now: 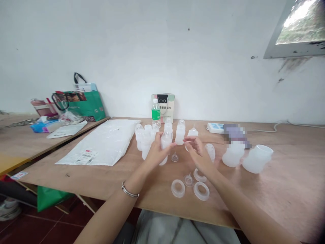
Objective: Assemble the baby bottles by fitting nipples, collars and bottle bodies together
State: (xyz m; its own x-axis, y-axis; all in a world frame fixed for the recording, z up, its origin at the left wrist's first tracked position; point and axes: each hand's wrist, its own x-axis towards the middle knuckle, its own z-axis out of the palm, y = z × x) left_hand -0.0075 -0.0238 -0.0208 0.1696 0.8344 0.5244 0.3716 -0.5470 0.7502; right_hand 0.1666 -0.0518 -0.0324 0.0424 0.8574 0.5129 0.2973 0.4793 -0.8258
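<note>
My left hand is wrapped round a frosted baby bottle with a clear domed cap, standing at the table's middle. My right hand is just right of it, fingers curved and apart; a whitish piece behind its fingertips is too hidden to name. Several capped bottles stand beyond my hands, one being a bottle between them. A clear nipple rests on the wood below my left thumb. Nearer me lie a second nipple and white collar rings, including a ring and another ring.
Two uncapped bottle bodies, an upright one and a tilted one, are on the right. A clear cap lies beside my right wrist. A white plastic mailer covers the left. Behind stand a water bottle and a paper bag.
</note>
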